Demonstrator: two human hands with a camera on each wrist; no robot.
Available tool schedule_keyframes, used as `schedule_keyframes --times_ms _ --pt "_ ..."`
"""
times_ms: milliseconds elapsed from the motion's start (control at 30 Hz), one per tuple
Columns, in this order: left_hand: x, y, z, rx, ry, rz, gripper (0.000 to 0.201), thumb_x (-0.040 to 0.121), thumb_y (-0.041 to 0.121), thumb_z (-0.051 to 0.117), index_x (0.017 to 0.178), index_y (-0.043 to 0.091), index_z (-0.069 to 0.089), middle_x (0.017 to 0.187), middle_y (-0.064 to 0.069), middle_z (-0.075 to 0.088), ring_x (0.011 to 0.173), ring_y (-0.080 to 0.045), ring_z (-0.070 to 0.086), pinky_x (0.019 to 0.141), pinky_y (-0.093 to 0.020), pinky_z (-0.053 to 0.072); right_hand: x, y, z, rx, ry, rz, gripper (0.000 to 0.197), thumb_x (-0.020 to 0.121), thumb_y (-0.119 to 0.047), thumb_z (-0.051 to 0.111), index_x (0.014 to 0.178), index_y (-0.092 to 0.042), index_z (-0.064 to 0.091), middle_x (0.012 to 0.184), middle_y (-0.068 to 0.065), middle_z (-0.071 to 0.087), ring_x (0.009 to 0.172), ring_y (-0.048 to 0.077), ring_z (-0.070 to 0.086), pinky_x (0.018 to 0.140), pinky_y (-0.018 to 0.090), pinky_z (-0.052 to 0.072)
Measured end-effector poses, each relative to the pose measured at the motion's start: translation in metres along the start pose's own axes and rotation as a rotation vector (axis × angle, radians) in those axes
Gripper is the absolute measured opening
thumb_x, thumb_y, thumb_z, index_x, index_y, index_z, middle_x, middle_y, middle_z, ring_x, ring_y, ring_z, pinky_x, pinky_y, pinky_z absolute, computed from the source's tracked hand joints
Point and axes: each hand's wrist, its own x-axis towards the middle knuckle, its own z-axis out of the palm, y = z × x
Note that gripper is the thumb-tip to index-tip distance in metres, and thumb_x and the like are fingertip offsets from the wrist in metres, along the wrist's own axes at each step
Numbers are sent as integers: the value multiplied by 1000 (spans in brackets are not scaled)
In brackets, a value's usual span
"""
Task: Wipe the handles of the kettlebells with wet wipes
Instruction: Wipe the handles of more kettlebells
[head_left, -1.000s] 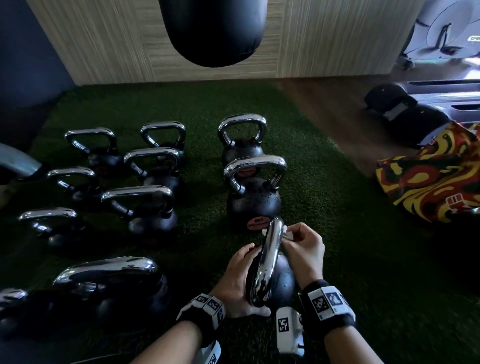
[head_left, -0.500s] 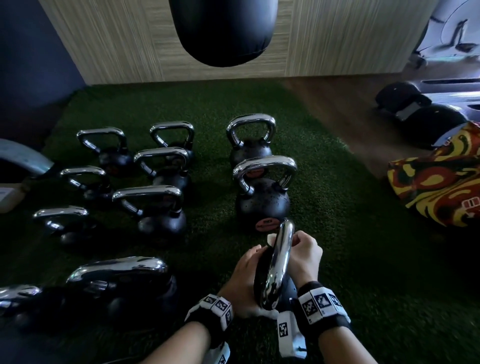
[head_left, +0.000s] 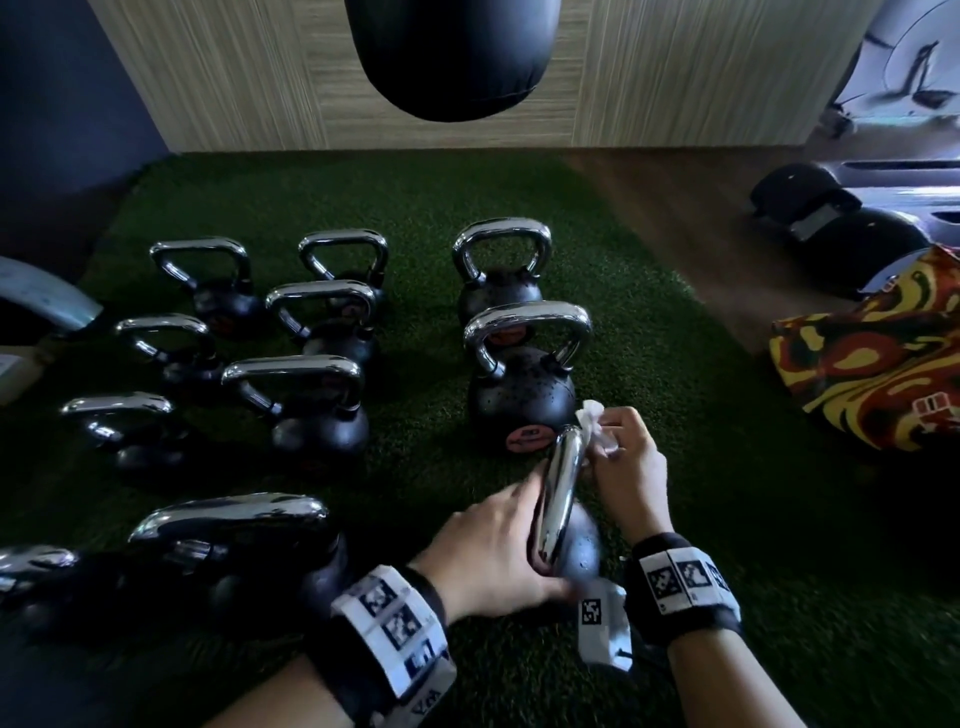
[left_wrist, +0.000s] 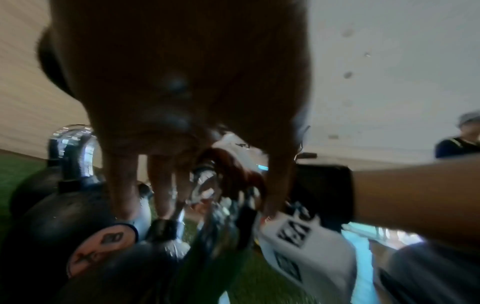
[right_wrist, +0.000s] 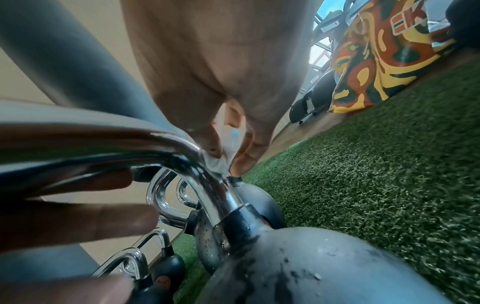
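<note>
The nearest black kettlebell (head_left: 584, 551) stands on the green turf with its chrome handle (head_left: 561, 493) edge-on to me. My right hand (head_left: 618, 447) pinches a crumpled white wet wipe (head_left: 592, 421) against the far bend of that handle. The right wrist view shows the wipe (right_wrist: 218, 164) pressed on the handle (right_wrist: 182, 156) just above the ball (right_wrist: 311, 263). My left hand (head_left: 514, 504) lies on the handle's left side with its fingers (left_wrist: 161, 185) straight, touching the kettlebell. Its fingertips are hidden behind the handle in the head view.
Two more kettlebells (head_left: 522, 395) stand in line just ahead, and several others (head_left: 311, 410) sit to the left on the turf (head_left: 727, 519). A black punching bag (head_left: 452, 57) hangs above. A colourful bag (head_left: 872, 374) and dark equipment (head_left: 831, 223) lie right, on wooden floor.
My right hand has slid the wipe toward the handle's far bend, so more of the wipe shows. My left hand's fingers have straightened beside the handle.
</note>
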Motion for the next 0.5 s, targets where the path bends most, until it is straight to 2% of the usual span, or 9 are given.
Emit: schedule_keyframes --times_ms 33,100,167,200,267,333,367,433,500 --pt "-2 5 6 14 57 7 108 72 62 74 159 42 13 149 10 51 133 -17 55 106 -41 50 1 -2 1 -12 -53 -38 19 94 -13 66 105 -28 68 90 -7 73 77 16 67 61 8 44" --pt "-3 8 12 -3 139 -5 106 74 43 74 160 39 13 141 4 59 125 -21 60 100 -36 53 3 -4 1 -26 -184 -115 39 90 -4 63 120 -28 70 101 -4 74 86 15 67 69 5 43" --pt "-3 7 13 -6 185 -9 104 73 38 74 160 37 19 129 3 67 117 -20 64 96 -32 53 2 -5 0 -50 -306 -215 48 82 -8 65 126 -26 70 111 -1 71 99 13 66 83 8 43" --pt "-3 7 12 -8 206 4 102 71 37 75 159 37 23 123 3 70 113 -19 66 94 -31 53 1 -4 0 -64 -341 -260 51 76 -13 65 125 -25 71 112 0 70 100 13 65 85 8 43" --pt "-2 6 13 -33 227 18 100 69 36 76 157 38 28 114 3 73 107 -17 68 92 -32 54 2 -5 -2 -94 -349 -314 50 69 -20 61 117 -22 73 107 1 70 96 13 65 84 10 44" --pt "-1 6 11 -88 191 16 99 67 38 78 154 41 31 107 6 74 100 -15 70 89 -33 56 4 -6 -4 -116 -317 -341 39 73 -19 60 109 -19 74 101 -1 72 91 12 65 80 13 45" --pt "0 5 10 -100 161 16 101 66 41 79 153 43 30 106 6 75 99 -14 71 89 -34 56 5 -7 -5 -133 -310 -347 34 76 -17 59 107 -19 73 100 -1 72 89 11 65 78 10 44" --pt "4 -1 4 -70 111 33 109 61 48 80 154 46 25 114 7 75 107 -15 71 95 -36 54 4 -6 -8 -145 -301 -359 30 78 -12 59 102 -23 72 97 -3 69 84 8 64 75 6 41" --pt "11 -9 -7 -15 25 49 112 60 49 83 154 49 22 127 8 71 120 -15 66 104 -39 51 1 -2 -14 -171 -272 -361 30 74 -13 59 98 -28 69 93 -6 65 80 9 61 71 9 40"
